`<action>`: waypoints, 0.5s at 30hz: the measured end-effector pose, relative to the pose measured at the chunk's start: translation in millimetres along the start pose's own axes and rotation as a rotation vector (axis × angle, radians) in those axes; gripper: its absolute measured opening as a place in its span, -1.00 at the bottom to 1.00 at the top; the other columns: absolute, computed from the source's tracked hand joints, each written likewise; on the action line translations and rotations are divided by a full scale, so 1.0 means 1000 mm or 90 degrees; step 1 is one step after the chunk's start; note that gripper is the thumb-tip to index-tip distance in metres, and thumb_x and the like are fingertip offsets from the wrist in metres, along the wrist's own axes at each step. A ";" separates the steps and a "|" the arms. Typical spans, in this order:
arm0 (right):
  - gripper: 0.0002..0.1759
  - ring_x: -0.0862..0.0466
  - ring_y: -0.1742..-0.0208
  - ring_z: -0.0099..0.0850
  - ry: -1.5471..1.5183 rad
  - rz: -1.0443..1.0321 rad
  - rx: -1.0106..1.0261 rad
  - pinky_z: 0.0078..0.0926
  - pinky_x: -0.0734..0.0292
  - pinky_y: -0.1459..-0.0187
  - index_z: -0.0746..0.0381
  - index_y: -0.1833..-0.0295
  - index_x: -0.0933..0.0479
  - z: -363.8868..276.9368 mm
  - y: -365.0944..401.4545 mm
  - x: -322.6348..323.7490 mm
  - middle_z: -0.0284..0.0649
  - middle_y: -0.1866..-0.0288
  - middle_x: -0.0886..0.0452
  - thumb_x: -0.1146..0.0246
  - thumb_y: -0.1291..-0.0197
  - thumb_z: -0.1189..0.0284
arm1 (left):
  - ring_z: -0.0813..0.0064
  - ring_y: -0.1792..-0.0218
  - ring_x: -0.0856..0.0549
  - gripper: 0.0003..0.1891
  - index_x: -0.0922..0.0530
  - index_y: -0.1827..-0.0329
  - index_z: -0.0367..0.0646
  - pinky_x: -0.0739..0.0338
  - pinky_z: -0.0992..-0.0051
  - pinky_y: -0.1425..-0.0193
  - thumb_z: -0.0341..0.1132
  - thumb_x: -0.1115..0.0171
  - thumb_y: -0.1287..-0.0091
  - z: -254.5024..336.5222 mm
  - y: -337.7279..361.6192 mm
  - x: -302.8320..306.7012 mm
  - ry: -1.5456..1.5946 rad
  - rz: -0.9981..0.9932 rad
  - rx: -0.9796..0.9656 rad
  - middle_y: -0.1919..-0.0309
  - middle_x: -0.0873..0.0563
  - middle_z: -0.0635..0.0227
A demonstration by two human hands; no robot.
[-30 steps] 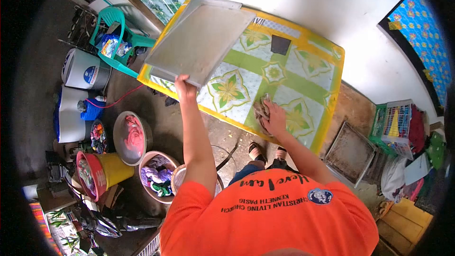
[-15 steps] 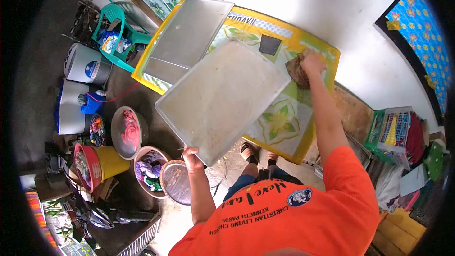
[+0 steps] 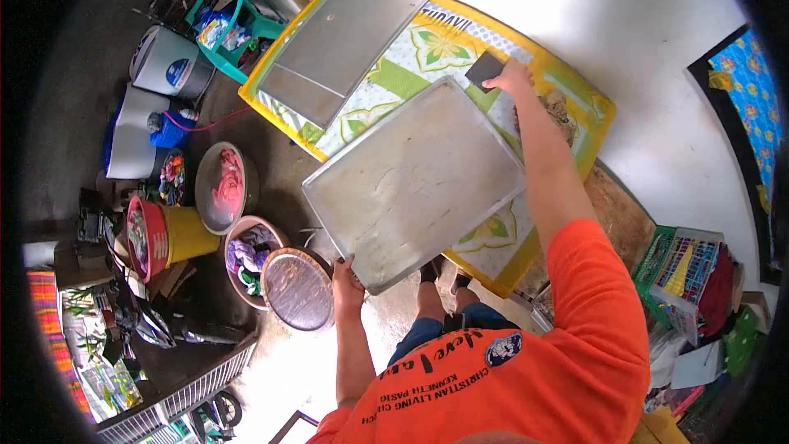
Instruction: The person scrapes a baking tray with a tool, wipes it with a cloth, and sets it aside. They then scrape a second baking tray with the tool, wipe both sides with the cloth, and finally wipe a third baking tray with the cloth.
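Note:
A flat grey metal tray with a raised rim lies tilted, partly over the table edge. My left hand is closed on its near left corner. At the far side of the table, my right hand has its fingers on the edge of a dark square pad, which looks like sandpaper or a scouring pad. A crumpled brown cloth rests on the table beside my right forearm, partly hidden by it. Another grey metal tray lies flat at the table's far left.
The table has a patterned cover with yellow edges. Left on the floor stand basins of clothes, a yellow bucket, a round wooden-topped stool and a green chair. Crates sit at right.
My right hand has let go of the brown cloth and moved left to the dark pad. My left hand still holds the tray, and the view has shifted.

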State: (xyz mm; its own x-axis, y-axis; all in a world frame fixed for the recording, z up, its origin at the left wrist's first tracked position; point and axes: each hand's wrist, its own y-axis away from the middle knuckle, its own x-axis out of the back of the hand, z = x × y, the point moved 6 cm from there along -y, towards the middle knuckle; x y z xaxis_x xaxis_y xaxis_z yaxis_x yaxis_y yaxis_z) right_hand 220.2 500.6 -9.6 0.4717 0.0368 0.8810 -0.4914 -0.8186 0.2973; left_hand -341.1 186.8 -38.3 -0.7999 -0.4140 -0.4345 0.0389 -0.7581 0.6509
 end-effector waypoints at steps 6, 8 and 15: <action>-0.59 -0.62 0.12 -0.49 -0.851 -0.146 0.028 -0.36 -0.54 0.08 0.18 0.04 -0.54 0.038 -0.004 -0.008 -0.24 0.17 -0.62 -0.42 0.02 0.29 | 0.67 0.50 -0.57 -0.51 -0.18 -0.38 -0.11 -0.43 0.65 0.57 -0.28 -0.02 -0.41 -0.019 0.031 -0.041 -0.166 0.114 -0.022 0.26 -0.59 0.46; -0.71 -0.61 0.16 -0.60 -0.940 -0.192 0.048 -0.46 -0.56 0.19 0.15 0.09 -0.56 0.039 0.022 0.010 -0.25 0.19 -0.62 -0.38 -0.04 0.37 | 0.66 0.50 -0.57 -0.51 -0.17 -0.39 -0.10 -0.44 0.64 0.57 -0.27 -0.01 -0.42 -0.026 0.029 -0.042 -0.197 0.051 0.010 0.25 -0.59 0.45; -0.55 -0.64 0.01 -0.30 -0.533 -0.044 0.159 -0.33 -0.50 0.00 0.28 -0.04 -0.48 0.020 0.035 -0.002 -0.14 0.09 -0.65 -0.34 -0.10 0.26 | 0.66 0.53 -0.60 -0.50 -0.14 -0.41 -0.07 -0.45 0.68 0.61 -0.28 0.00 -0.43 -0.039 0.020 -0.042 -0.235 -0.002 0.024 0.23 -0.63 0.42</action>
State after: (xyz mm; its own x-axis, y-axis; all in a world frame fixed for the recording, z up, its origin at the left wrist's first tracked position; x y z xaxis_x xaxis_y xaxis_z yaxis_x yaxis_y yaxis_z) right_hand 216.6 460.8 -8.6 0.9249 -0.2619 0.2755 -0.3137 -0.9353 0.1639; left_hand -283.5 169.3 -31.7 -0.9623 -0.1972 -0.1874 0.0194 -0.7368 0.6759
